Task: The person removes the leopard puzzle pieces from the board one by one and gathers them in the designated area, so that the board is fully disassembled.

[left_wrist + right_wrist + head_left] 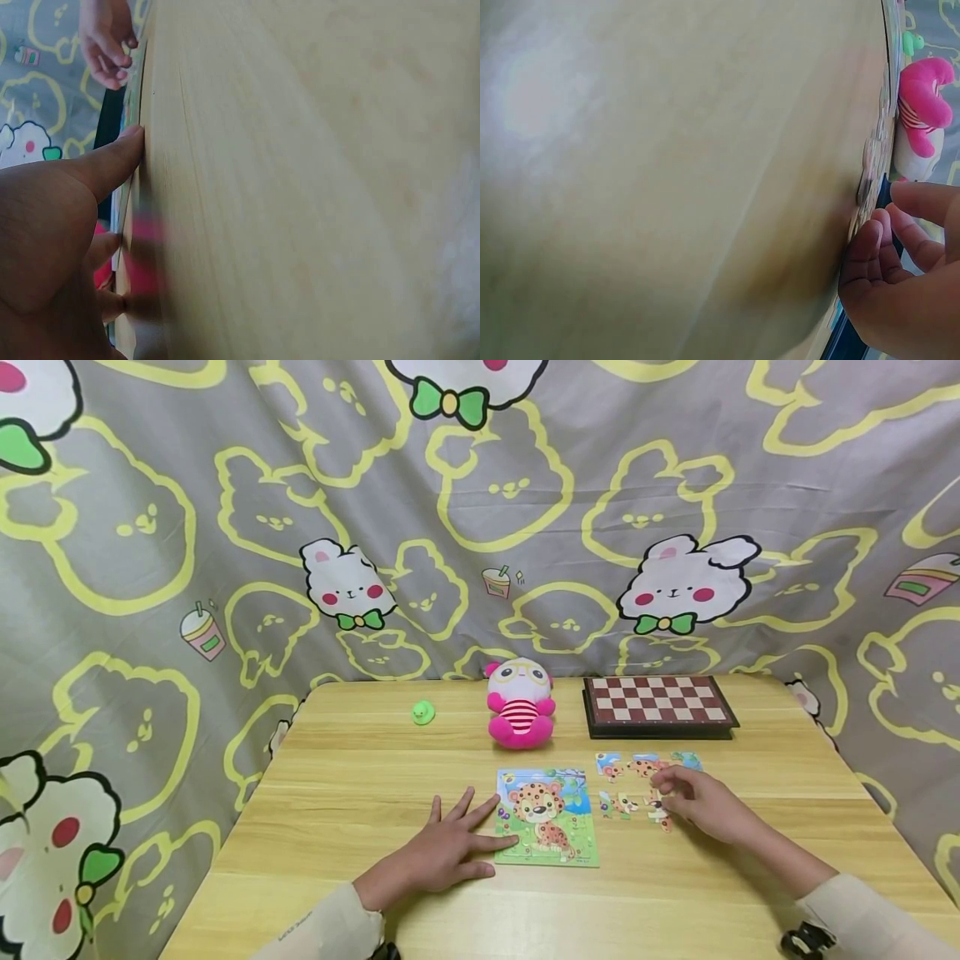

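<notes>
A square jigsaw puzzle (553, 814) with a cartoon leopard picture lies on the wooden table (330, 827). My left hand (438, 856) rests at its left edge, fingers spread, one fingertip over the picture. To the right of the puzzle lie several loose jigsaw pieces (624, 804) in rough rows. Over their right part is my right hand (701, 806), which hides some of them. Its fingers are loosely bent, and the right wrist view shows nothing held between the thumb (922, 201) and fingertips.
Behind the puzzle sits a pink and white plush toy (521, 714). A folded chessboard box (660, 706) is at the back right, beyond the loose pieces. A small green toy duck (423, 713) stands at the back left. Patterned grey cloth (465, 510) hangs behind the table.
</notes>
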`<action>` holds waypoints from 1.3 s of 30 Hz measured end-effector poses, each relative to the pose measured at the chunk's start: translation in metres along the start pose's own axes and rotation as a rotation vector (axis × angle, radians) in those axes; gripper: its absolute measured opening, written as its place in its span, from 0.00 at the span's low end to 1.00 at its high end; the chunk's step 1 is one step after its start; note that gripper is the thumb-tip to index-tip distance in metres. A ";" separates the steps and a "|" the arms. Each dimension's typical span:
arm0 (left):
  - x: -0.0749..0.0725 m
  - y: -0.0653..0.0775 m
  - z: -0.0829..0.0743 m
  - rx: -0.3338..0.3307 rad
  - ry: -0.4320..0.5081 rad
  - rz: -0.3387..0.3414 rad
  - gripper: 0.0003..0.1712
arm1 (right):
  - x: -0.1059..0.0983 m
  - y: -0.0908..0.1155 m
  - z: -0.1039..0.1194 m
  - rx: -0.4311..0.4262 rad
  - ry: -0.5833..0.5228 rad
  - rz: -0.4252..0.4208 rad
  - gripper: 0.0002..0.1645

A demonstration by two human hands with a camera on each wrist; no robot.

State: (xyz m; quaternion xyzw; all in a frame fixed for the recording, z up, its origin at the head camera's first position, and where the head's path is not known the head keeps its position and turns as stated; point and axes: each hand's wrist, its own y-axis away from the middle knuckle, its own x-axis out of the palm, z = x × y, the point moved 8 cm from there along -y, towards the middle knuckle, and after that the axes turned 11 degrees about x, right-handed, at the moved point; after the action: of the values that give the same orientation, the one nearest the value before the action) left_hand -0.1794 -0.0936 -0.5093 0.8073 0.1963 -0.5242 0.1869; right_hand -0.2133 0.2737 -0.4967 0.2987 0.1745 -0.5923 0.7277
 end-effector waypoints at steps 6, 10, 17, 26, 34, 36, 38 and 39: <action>-0.001 -0.001 0.000 -0.004 -0.004 0.006 0.29 | 0.004 -0.001 0.010 -0.015 -0.016 0.020 0.21; -0.001 -0.001 0.000 -0.001 0.000 0.006 0.29 | 0.009 0.000 0.017 -0.021 -0.024 0.033 0.20; -0.002 0.000 -0.002 0.008 0.001 -0.002 0.29 | 0.019 -0.001 0.028 -0.047 -0.013 0.036 0.19; -0.001 0.000 -0.001 0.006 -0.003 -0.003 0.29 | 0.035 -0.003 0.039 -0.049 -0.071 0.072 0.20; -0.001 0.000 0.000 -0.005 -0.005 0.000 0.29 | 0.051 -0.007 0.053 -0.065 -0.081 0.086 0.22; -0.001 0.000 0.000 -0.006 -0.005 -0.001 0.29 | 0.054 -0.007 0.057 -0.074 -0.079 0.094 0.21; -0.001 0.000 0.000 -0.004 -0.005 -0.002 0.29 | 0.058 -0.008 0.062 -0.090 -0.070 0.097 0.21; 0.000 0.000 0.000 -0.003 -0.005 -0.002 0.29 | 0.059 -0.008 0.064 -0.103 -0.070 0.101 0.21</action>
State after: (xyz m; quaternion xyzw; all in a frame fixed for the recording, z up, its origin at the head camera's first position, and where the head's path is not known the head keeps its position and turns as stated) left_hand -0.1795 -0.0934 -0.5088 0.8055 0.1977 -0.5261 0.1881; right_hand -0.2131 0.1866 -0.4857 0.2486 0.1640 -0.5553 0.7765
